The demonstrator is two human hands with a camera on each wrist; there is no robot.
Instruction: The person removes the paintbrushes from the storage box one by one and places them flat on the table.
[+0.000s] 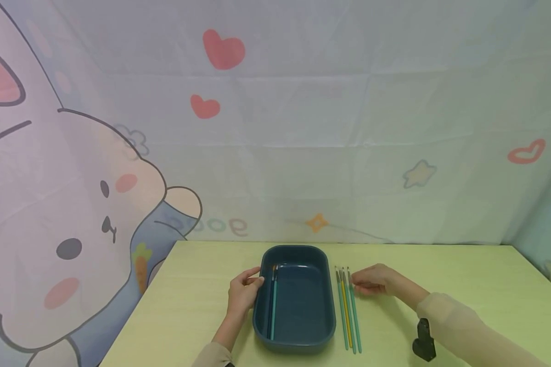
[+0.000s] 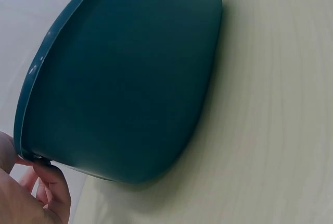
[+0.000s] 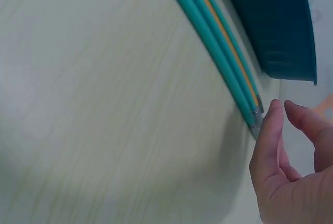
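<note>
Left fingers [image 2: 55, 190] clamped on tray [image 1: 305, 308]; right fingers [image 3: 269, 138] apart, just beside paintbrushes [image 1: 347, 308].

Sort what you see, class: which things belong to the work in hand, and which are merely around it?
In the job:
- left hand, gripping the tray
- right hand
- two brushes inside
- four brushes alongside

Just around:
- table
- printed cloth

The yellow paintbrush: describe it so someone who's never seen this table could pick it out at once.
On the pale table, find the dark blue rectangular tray. Just to its right, second in a row of four, lies the yellow paintbrush. Its yellow handle sets it apart from the three green-handled paintbrushes in that row.
</note>
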